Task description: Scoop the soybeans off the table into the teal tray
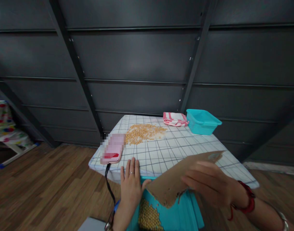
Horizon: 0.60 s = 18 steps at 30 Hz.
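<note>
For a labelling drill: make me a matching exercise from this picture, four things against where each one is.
Things
1. pile of yellow beans
2. pink-striped cloth
3. teal tub
4. cardboard piece

Places
A. held in the right hand
B. at the far right corner
C. loose on the checked tablecloth
D. bunched beside the tub, on its left

Pairs: 1-C, 2-D, 3-B, 4-A

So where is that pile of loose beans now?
In the head view the bean pile lies on the checked tablecloth toward its far left, between the pink card and the pink-striped cloth, beyond the left hand.
</note>
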### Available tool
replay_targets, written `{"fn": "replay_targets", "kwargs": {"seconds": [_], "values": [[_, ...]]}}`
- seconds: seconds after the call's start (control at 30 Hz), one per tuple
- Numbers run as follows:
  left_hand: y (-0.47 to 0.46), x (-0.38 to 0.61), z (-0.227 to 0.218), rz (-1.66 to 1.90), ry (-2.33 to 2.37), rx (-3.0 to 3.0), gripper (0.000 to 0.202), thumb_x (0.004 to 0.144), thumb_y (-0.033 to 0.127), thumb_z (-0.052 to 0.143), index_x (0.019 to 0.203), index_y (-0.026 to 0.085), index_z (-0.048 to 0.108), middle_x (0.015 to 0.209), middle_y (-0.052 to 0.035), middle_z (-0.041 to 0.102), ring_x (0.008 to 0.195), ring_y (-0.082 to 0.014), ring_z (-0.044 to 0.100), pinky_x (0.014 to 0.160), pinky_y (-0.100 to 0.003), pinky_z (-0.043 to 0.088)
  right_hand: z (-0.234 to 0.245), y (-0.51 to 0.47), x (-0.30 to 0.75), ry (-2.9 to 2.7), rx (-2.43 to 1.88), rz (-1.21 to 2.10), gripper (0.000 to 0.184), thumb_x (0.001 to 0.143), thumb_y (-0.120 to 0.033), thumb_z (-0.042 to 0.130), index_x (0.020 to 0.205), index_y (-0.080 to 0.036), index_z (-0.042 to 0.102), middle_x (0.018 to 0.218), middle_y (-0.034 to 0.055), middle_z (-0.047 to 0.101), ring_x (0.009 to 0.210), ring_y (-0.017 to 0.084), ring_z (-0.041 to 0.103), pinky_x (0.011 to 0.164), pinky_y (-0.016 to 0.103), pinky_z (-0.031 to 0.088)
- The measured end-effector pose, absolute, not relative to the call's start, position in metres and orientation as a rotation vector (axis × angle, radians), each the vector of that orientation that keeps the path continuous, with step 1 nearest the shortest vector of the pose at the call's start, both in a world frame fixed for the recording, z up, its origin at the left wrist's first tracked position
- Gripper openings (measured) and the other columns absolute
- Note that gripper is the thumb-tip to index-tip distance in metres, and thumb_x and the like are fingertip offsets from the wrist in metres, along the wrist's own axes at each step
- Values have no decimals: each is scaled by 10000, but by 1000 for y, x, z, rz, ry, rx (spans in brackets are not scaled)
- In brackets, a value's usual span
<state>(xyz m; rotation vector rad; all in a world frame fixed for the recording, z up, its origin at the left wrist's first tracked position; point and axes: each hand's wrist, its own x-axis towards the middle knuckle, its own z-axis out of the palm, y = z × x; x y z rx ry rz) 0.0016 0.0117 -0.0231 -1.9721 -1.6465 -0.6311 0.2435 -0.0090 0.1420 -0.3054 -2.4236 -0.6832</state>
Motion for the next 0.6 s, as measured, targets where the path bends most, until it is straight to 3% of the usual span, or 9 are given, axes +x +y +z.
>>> {"fn": "replay_targets", "kwargs": {"seconds": [0.2,0.37,0.6], "values": [[13,3,-20,-647,-1599,-1934,756,748,643,266,1193,58,443,1236,-171,493,1140,-307,415,970,-491,243,150,-22,243,-2442,-331,-678,322,886,-98,243,866,-127,564,715,21,594,715,127,513,671,279,401],[12,5,-20,-643,-1600,-1914,687,772,589,311,1204,69,429,1247,-160,486,1152,-293,410,972,-482,256,159,-15,247,-2418,-317,-690,281,879,-110,267,907,-123,546,730,46,587,724,140,513,645,281,403],[12,6,-20,-677,-1630,-1939,792,728,675,250,1206,72,432,1237,-168,494,1156,-311,403,952,-490,273,153,44,249,-2294,-386,-745,293,741,-20,368,987,-106,501,751,77,578,712,163,498,604,298,431]]}}
